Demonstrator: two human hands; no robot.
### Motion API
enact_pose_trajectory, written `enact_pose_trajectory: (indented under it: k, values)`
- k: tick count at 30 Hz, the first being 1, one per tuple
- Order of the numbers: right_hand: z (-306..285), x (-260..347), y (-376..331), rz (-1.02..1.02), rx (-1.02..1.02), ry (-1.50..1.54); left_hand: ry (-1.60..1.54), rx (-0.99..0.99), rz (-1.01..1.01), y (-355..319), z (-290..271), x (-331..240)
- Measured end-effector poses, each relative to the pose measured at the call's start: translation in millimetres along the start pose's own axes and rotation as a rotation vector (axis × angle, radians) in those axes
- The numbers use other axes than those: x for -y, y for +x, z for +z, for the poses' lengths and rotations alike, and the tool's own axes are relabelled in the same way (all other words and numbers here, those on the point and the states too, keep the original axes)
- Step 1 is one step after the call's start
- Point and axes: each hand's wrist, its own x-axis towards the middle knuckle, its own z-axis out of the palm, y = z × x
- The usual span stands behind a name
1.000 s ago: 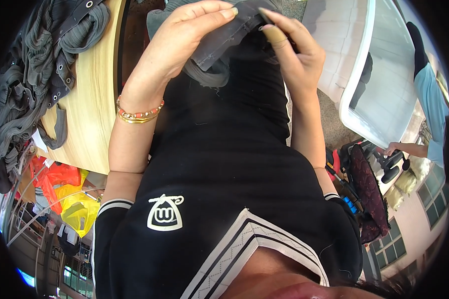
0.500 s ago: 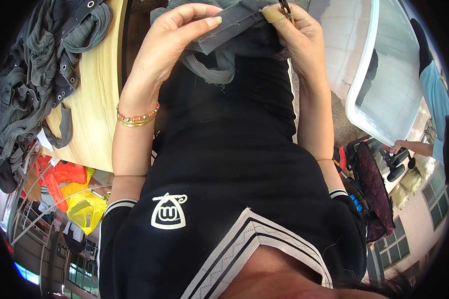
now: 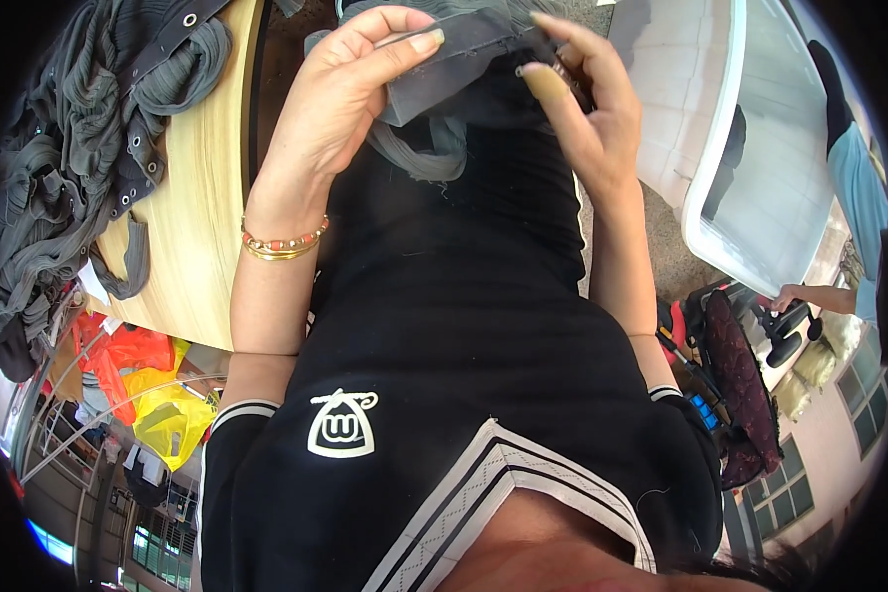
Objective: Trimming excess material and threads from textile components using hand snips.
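My left hand (image 3: 340,94) grips a strip of grey fabric (image 3: 454,54) near the top of the view, thumb pressed on its upper edge. My right hand (image 3: 587,109) holds the other end of the same strip, fingers curled, with a small dark object between fingertips that I cannot make out. More of the grey cloth (image 3: 424,153) hangs loose below the hands against my black shirt. A beaded and gold bracelet (image 3: 281,245) sits on my left wrist.
A pile of grey fabric with metal eyelets (image 3: 79,168) lies on a light wooden table (image 3: 202,227) at the left. A white plastic tub (image 3: 760,168) stands at the right. Another person's arm (image 3: 819,294) reaches in at far right. Orange and yellow bags (image 3: 148,385) lie lower left.
Both hands have shifted slightly with the grey strip; my right hand's fingers have spread and its index finger now stands apart from the cloth.
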Motion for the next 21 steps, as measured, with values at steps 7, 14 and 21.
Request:
enact_pose_trajectory:
  k: [7, 14, 21]
  values:
    - [3.9, -12.5, -0.6, -0.409, -0.023, -0.273, 0.026, -0.020, 0.010, -1.3, 9.1, -5.6]
    - [2.9, -10.6, 1.9, -0.473, -0.025, -0.395, 0.129, -0.001, 0.025, -0.6, 10.1, -6.4]
    - [3.7, -13.9, 3.4, -0.496, -0.021, -0.352, 0.170, 0.026, 0.020, 0.0, 5.1, -3.6]
